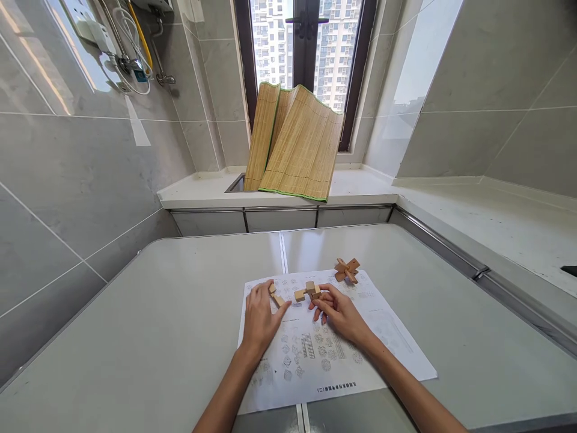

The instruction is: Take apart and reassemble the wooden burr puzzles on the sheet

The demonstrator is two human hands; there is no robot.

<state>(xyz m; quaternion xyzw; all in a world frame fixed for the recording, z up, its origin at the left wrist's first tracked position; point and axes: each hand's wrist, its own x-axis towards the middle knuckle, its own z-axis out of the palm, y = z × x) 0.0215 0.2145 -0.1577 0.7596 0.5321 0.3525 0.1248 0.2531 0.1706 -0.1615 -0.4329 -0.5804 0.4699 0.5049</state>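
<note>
My left hand (260,317) rests on the printed sheet, its thumb and fingertips closed around a light wooden puzzle piece (278,300) with a notched shape. Close to its right, my right hand (339,311) pinches another pale wooden puzzle piece (310,290) made of joined blocks, by its right end. The two pieces are apart, with a small gap between them. Beyond my right hand, a darker brown assembled wooden puzzle (347,271) with crossing, pointed arms sits at the sheet's far edge. The fingertips partly cover both pale pieces.
The white sheet (315,376) carries small printed diagrams and lies on a pale glossy table (198,313) with a seam down its middle. Behind the table a folded bamboo mat (302,144) leans at the window. A white ledge (509,222) runs along the right.
</note>
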